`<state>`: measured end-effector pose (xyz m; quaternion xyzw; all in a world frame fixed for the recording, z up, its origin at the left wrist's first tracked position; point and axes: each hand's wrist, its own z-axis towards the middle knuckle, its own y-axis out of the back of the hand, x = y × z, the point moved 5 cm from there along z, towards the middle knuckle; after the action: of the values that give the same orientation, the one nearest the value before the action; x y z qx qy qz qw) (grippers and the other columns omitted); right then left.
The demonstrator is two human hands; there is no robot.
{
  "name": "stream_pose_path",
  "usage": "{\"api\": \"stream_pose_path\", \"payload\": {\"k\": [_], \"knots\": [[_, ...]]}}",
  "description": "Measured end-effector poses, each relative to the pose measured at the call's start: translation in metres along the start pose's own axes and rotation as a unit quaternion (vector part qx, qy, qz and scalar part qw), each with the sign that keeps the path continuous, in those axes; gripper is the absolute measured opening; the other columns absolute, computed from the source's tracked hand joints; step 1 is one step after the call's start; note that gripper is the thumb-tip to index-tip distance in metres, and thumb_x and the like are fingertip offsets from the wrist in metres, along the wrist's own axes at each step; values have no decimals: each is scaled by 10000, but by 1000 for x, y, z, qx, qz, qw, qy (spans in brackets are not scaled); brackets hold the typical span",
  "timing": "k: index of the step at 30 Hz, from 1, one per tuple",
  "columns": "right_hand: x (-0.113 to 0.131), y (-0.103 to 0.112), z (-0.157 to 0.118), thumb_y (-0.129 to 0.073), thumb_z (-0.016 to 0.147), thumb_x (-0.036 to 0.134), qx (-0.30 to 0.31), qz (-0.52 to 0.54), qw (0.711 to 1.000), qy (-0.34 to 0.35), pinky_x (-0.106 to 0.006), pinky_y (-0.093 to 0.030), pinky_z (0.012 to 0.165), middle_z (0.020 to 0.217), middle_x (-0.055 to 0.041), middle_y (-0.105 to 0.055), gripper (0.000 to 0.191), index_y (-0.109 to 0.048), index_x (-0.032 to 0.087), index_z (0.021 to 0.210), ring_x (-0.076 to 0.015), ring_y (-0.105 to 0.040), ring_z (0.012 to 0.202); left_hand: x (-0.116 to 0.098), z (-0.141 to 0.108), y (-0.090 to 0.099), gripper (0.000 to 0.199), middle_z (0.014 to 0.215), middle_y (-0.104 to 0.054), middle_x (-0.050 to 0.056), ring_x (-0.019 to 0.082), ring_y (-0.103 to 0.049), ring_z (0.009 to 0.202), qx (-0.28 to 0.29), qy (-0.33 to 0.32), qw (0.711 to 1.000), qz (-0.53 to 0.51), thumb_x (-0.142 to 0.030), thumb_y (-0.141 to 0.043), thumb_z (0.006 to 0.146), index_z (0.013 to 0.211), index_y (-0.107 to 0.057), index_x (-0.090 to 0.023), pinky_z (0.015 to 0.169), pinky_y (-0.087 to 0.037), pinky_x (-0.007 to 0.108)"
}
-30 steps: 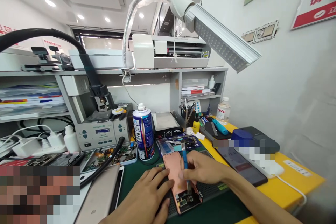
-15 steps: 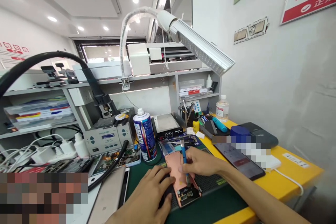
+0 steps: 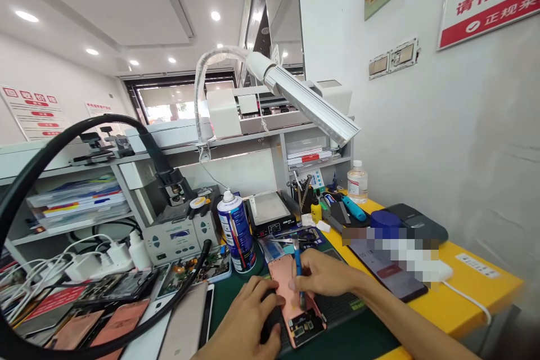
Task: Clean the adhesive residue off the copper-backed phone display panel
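Note:
A phone screen panel (image 3: 291,287) with a copper-pink back lies on the mat, its black lower end showing small circuit parts. My left hand (image 3: 253,312) rests along its left edge, fingers apart, fingertips touching the panel; something dark under the palm is mostly hidden. My right hand (image 3: 323,277) is closed round a slim blue-handled tool (image 3: 298,261), held upright over the panel. The tool's lower tip meets the pink surface just above the black part; its kind I cannot make out. Beneath lies a dark green work mat (image 3: 337,334).
A blue spray can (image 3: 237,230) stands behind my left hand, beside a grey control station (image 3: 179,242) with a black hose (image 3: 84,124) arching left. Phones and pink panels (image 3: 120,320) lie at left. A phone (image 3: 379,270) lies right on the yellow tabletop (image 3: 476,287). A lamp (image 3: 314,104) hangs above.
The view has tilted up, so the scene sits lower and more pink panels show at left. The tool's tip remains near the panel's black end; both hands keep nearly the same pose.

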<state>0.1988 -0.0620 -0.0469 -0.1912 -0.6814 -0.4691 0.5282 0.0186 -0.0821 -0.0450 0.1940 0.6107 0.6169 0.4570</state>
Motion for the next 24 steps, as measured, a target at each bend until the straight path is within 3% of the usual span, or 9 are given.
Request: {"api": "stream_pose_path", "payload": {"k": [5, 9, 11, 13, 17, 20, 24], "knots": [[-4, -1, 0, -703, 862, 307, 27, -13, 999, -19, -196, -415, 479, 468, 45, -568, 320, -675, 131, 597, -90, -527, 441, 4, 1, 2, 356, 1261, -624, 63, 243, -549, 1172, -30, 8, 999, -27, -105, -535, 832, 1132, -664, -245, 1031, -464, 390], [-9, 2, 2, -644, 971, 341, 2, -33, 999, -32, -210, -453, 495, 591, 63, -598, 331, -641, 144, 705, -83, -545, 483, 11, 16, 6, 275, 1064, -691, 25, 207, -616, 1010, -17, 14, 1000, -22, -60, -542, 827, 966, -706, -232, 923, -502, 348], [-12, 0, 2, -640, 984, 359, 12, -38, 998, -44, -211, -468, 485, 629, 66, -608, 312, -638, 144, 758, -78, -544, 477, 15, 27, 7, 215, 996, -698, 3, 185, -632, 961, -11, 15, 1000, -21, -54, -556, 857, 871, -698, -215, 939, -495, 365], [-14, -2, 2, -633, 989, 364, 9, -43, 998, -52, -215, -483, 494, 646, 62, -614, 307, -644, 141, 779, -80, -557, 490, 19, 36, 5, 89, 970, -690, 15, 186, -641, 945, -7, 19, 1000, -21, -162, -612, 931, 877, -681, -177, 905, -517, 391], [-18, -5, 2, -608, 1006, 362, 1, -40, 997, -61, -215, -490, 496, 662, 58, -618, 295, -650, 139, 817, -80, -560, 493, 24, 42, -3, 172, 1016, -667, 38, 193, -643, 952, -25, 30, 999, -16, -327, -642, 967, 967, -656, -155, 867, -537, 403], [-21, -7, 2, -639, 989, 348, 15, -28, 998, -62, -210, -485, 486, 660, 57, -630, 280, -653, 138, 805, -74, -555, 478, 24, 38, -6, 24, 982, -641, 24, 187, -615, 949, -45, 31, 998, -17, -191, -627, 931, 932, -640, -171, 888, -510, 388], [-19, -3, 1, -614, 998, 379, -40, -7, 998, -40, -231, -495, 526, 615, 67, -603, 338, -631, 149, 752, -92, -578, 508, 23, 31, -7, 142, 1004, -609, 29, 190, -571, 955, -62, 26, 998, -13, -102, -558, 873, 942, -621, -209, 892, -472, 353]]}}
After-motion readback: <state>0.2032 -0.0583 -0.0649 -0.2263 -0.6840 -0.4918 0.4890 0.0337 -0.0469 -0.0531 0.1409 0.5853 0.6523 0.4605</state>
